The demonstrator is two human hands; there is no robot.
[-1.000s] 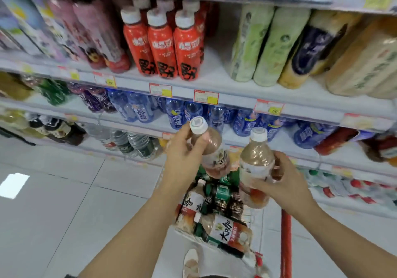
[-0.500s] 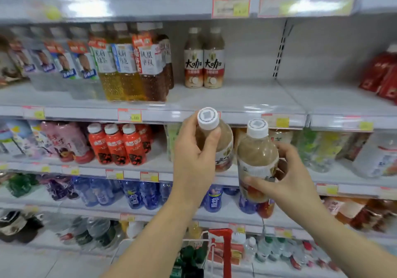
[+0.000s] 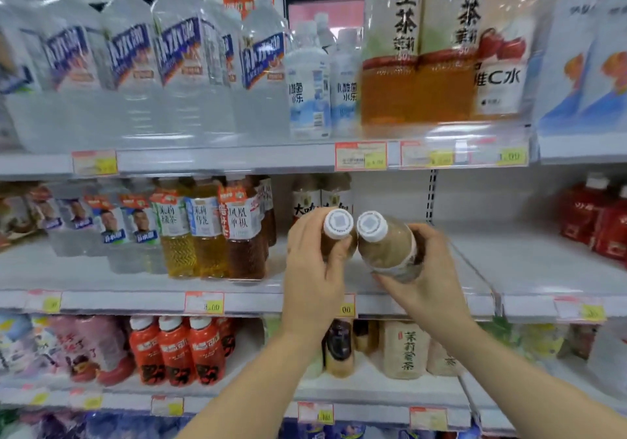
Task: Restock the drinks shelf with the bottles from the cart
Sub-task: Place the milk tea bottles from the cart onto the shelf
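My left hand (image 3: 314, 279) grips a brown milk-tea bottle with a white cap (image 3: 338, 224). My right hand (image 3: 424, 282) holds a second bottle of the same drink (image 3: 386, 252), tilted with its cap toward me. Both bottles touch side by side in front of the middle shelf (image 3: 390, 297). Behind them, two matching bottles (image 3: 320, 197) stand upright at the back of that shelf, partly hidden by my hands. The cart is out of view.
Yellow and brown tea bottles (image 3: 210, 235) stand to the left on the same shelf. Red bottles (image 3: 597, 221) sit at the far right, with bare shelf between. Water and large tea bottles (image 3: 417, 58) fill the shelf above; more drinks are below.
Both hands have lifted the two bottles from over the cart up to the middle shelf and brought them together. The view has tilted upward, so the cart has dropped out of sight.
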